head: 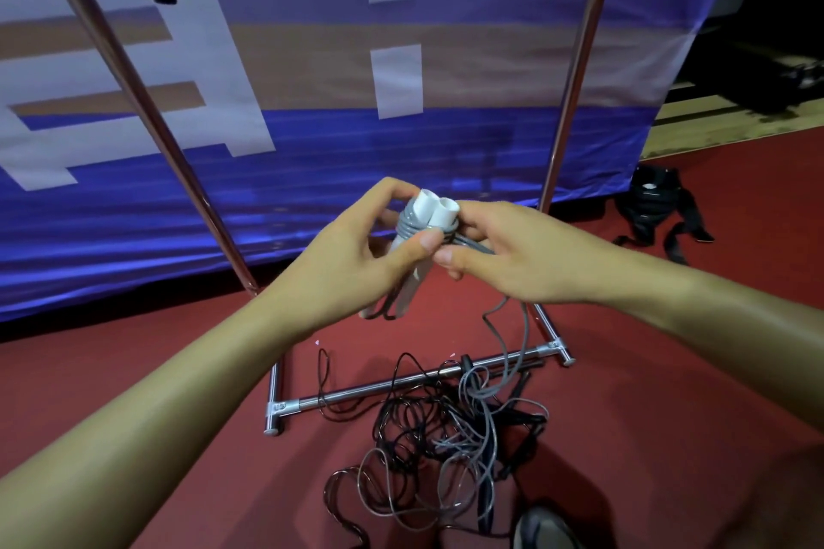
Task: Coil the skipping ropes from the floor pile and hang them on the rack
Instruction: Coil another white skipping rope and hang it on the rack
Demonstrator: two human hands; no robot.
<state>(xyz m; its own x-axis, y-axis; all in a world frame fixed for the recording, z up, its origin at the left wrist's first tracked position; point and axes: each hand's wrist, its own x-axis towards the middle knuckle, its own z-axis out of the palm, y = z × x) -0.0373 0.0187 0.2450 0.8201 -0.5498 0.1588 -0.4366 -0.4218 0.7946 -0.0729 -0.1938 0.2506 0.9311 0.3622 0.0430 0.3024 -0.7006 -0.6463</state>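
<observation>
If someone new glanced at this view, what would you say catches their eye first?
Probably the pair of white handles at centre, bound with grey cord, gripped by the left hand and right hand. Below, a tangled pile of ropes lies on the red floor over the rack base bar.

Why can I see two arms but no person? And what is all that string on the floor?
The camera sits on the person's head and looks down, so you see only their arms. The left hand grips two white handles of a skipping rope, with grey cord wound around them. The right hand pinches that cord. The string is a pile of ropes, black and grey, tangled on the red floor. The shiny metal bars are the rack for hanging them.
</observation>
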